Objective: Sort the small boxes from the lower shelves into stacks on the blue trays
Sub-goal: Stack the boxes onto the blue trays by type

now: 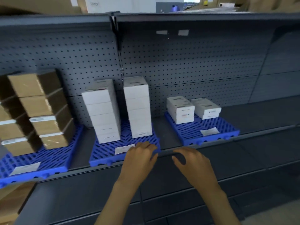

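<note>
Three blue trays stand on a dark shelf. The left tray (48, 159) carries stacked brown boxes (42, 109). Two tall stacks of white boxes (103, 112) (138, 108) stand on the middle tray (103, 153). The right tray (215, 125) holds two low stacks of white boxes (180, 109) (206, 108). My left hand (139, 158) hovers over the front right corner of the middle tray, fingers loosely curled, holding nothing. My right hand (193, 164) is beside it at the shelf's front edge, fingers relaxed and empty.
A paper label lies at the front of each tray, such as the one on the right tray (209, 131). A grey pegboard (194, 65) backs the shelf. Lower dark shelves (162, 198) step out toward me. A cardboard box (13, 198) sits at the lower left.
</note>
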